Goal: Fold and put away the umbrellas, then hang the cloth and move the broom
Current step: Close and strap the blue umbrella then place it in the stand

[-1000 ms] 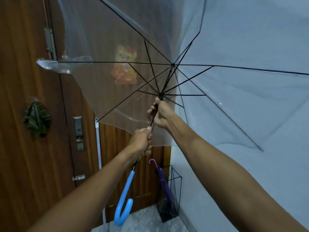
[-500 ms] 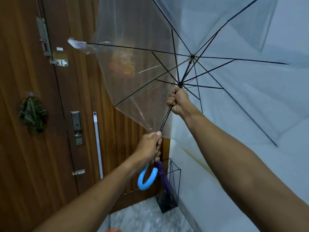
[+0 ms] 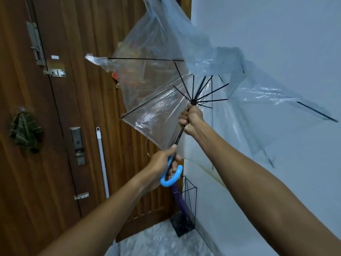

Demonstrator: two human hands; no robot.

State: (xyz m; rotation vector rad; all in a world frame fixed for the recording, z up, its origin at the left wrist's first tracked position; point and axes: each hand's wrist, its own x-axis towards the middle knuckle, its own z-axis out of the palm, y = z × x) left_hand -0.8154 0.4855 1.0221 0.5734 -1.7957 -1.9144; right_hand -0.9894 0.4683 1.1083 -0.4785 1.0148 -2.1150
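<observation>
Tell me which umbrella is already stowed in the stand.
The purple umbrella, folded in the black wire stand; the clear blue-handled umbrella is half-collapsed, held outside it.

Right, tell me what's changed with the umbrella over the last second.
The right hand has pulled the runner down the shaft toward the left hand, and the clear canopy has collapsed from spread to half folded. The left hand still grips the blue handle. The purple umbrella, cloth and broom are unchanged.

The transparent plastic umbrella [image 3: 156,111] runs off the top edge, its right side motion-blurred; a red-and-yellow door decoration [image 3: 118,78] smears behind it
</observation>
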